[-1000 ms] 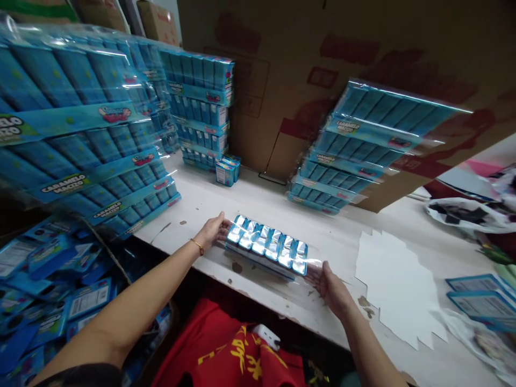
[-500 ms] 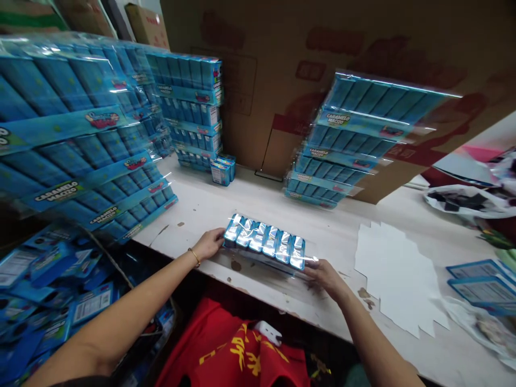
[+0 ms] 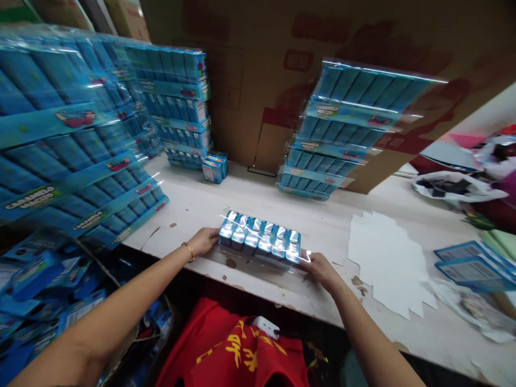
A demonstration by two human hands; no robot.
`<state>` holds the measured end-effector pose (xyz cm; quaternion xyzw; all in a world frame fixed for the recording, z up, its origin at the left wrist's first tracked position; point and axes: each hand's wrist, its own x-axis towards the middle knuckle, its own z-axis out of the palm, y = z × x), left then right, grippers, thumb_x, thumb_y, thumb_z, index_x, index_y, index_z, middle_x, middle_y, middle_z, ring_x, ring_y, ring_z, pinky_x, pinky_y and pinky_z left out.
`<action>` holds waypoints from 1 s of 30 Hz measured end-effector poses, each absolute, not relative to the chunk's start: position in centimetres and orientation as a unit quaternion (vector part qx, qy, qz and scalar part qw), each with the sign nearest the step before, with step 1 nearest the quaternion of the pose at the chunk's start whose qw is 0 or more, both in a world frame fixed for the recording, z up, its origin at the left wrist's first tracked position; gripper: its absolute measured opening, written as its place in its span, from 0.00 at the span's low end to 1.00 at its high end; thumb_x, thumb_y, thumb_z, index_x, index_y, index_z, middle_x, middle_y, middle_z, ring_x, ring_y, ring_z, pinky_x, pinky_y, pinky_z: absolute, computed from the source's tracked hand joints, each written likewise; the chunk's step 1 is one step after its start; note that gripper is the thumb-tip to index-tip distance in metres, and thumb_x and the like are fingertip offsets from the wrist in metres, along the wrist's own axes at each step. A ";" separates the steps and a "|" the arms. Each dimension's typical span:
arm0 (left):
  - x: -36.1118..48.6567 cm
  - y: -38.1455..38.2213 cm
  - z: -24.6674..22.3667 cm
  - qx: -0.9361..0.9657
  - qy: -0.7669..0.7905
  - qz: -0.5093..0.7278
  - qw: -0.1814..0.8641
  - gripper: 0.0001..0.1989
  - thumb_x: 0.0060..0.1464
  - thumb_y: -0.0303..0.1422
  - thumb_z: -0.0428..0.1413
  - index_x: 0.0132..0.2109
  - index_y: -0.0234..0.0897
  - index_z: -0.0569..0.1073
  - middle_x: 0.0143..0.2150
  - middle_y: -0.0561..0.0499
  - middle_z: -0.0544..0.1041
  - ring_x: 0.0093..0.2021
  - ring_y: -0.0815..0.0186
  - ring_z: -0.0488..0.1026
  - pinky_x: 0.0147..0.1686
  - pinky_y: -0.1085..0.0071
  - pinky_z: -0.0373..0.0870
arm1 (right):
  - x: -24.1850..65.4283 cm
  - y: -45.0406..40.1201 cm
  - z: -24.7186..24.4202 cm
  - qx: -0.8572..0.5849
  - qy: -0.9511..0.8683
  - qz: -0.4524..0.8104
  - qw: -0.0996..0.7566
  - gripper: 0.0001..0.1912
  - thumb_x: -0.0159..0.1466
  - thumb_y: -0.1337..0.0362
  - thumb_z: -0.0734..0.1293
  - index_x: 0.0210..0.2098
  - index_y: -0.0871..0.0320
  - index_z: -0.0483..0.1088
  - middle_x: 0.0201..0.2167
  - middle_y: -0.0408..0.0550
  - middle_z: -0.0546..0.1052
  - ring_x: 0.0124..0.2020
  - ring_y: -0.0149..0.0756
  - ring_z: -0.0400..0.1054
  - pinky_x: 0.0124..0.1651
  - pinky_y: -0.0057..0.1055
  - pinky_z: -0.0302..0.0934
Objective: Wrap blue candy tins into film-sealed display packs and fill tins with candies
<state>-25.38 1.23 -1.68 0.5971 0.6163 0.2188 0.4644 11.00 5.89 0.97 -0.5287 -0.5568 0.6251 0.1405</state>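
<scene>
A tray of small blue boxes (image 3: pixel 258 236), covered with shiny clear film, is near the front edge of the white table. My left hand (image 3: pixel 205 240) grips its left end, and my right hand (image 3: pixel 318 267) grips its right end. The boxes stand in one row, their tops glinting under the film. Loose film sticks out past the tray at the right and along the front. Both hands' fingertips are partly hidden by the tray and film.
Wrapped trays are piled at the left (image 3: pixel 76 156), with another stack (image 3: pixel 177 102) behind and one (image 3: pixel 322 140) at the back right. Two small boxes (image 3: pixel 215 167) stand near the back. Jagged white card (image 3: pixel 387 258) lies on the right. Loose blue cartons (image 3: pixel 44 301) fill the lower left.
The whole view has shifted a little, so everything sits slightly left and higher. Both hands keep hold of the tray's ends.
</scene>
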 end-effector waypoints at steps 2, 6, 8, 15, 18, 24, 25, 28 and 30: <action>-25.3 1.3 -1.0 0.549 0.624 0.258 0.493 0.13 0.45 0.35 0.51 0.38 0.37 0.76 0.34 0.50 0.76 0.36 0.62 0.69 0.38 0.70 0.63 | 11.2 5.7 1.4 -0.559 -0.497 0.641 0.173 0.17 0.47 0.50 0.68 0.22 0.60 0.72 0.21 0.44 0.71 0.26 0.33 0.63 0.32 0.30 0.58; -25.5 1.7 1.2 0.333 0.645 0.392 0.565 0.22 0.47 0.47 0.50 0.39 0.34 0.74 0.38 0.46 0.74 0.36 0.63 0.68 0.33 0.71 0.63 | 11.5 5.4 3.8 -0.574 -0.406 0.643 0.303 0.20 0.52 0.49 0.64 0.27 0.62 0.73 0.24 0.47 0.72 0.23 0.28 0.60 0.28 0.27 0.55; -25.8 2.1 2.6 0.331 0.652 0.377 0.568 0.22 0.45 0.49 0.52 0.36 0.33 0.74 0.35 0.47 0.74 0.34 0.65 0.66 0.31 0.73 0.61 | 11.3 5.4 5.5 -0.564 -0.431 0.629 0.318 0.16 0.51 0.53 0.66 0.25 0.61 0.73 0.24 0.46 0.72 0.24 0.27 0.60 0.30 0.26 0.54; -26.6 3.6 5.6 0.435 0.687 0.262 0.519 0.22 0.43 0.50 0.54 0.36 0.35 0.74 0.30 0.51 0.71 0.31 0.66 0.62 0.29 0.73 0.58 | 9.1 5.9 7.5 -0.596 -0.435 0.610 0.290 0.08 0.45 0.59 0.69 0.18 0.58 0.72 0.17 0.42 0.70 0.23 0.30 0.59 0.29 0.29 0.50; -26.8 4.0 5.9 0.450 0.676 0.253 0.525 0.21 0.43 0.50 0.53 0.33 0.36 0.74 0.28 0.52 0.70 0.30 0.67 0.61 0.29 0.73 0.58 | 8.5 6.1 7.4 -0.581 -0.438 0.617 0.300 0.05 0.44 0.61 0.69 0.15 0.53 0.72 0.16 0.39 0.70 0.22 0.31 0.59 0.30 0.30 0.50; -26.3 4.8 6.1 0.439 0.676 0.273 0.525 0.21 0.38 0.51 0.56 0.29 0.36 0.74 0.24 0.52 0.70 0.25 0.67 0.61 0.26 0.72 0.58 | 7.6 6.7 7.9 -0.598 -0.423 0.581 0.354 0.05 0.39 0.62 0.69 0.10 0.48 0.69 0.12 0.38 0.66 0.20 0.34 0.57 0.27 0.31 0.46; -26.1 5.2 6.3 0.436 0.680 0.288 0.514 0.21 0.38 0.51 0.56 0.29 0.36 0.73 0.25 0.52 0.71 0.26 0.67 0.62 0.26 0.72 0.59 | 7.4 7.2 8.1 -0.593 -0.416 0.581 0.370 0.05 0.38 0.62 0.69 0.10 0.48 0.69 0.12 0.39 0.66 0.20 0.34 0.58 0.27 0.31 0.47; -25.6 7.3 7.4 0.443 0.682 0.309 0.493 0.21 0.39 0.51 0.55 0.29 0.35 0.73 0.26 0.52 0.71 0.26 0.67 0.62 0.27 0.72 0.58 | 7.3 9.0 9.4 -0.576 -0.421 0.579 0.395 0.03 0.38 0.62 0.68 0.11 0.51 0.69 0.13 0.39 0.66 0.21 0.34 0.58 0.29 0.31 0.49; -25.0 9.1 8.6 0.464 0.666 0.317 0.490 0.21 0.40 0.50 0.55 0.29 0.35 0.72 0.27 0.52 0.71 0.27 0.68 0.62 0.27 0.73 0.57 | 7.9 10.4 10.2 -0.571 -0.445 0.563 0.399 0.05 0.41 0.61 0.67 0.13 0.55 0.68 0.14 0.40 0.67 0.23 0.33 0.58 0.31 0.31 0.50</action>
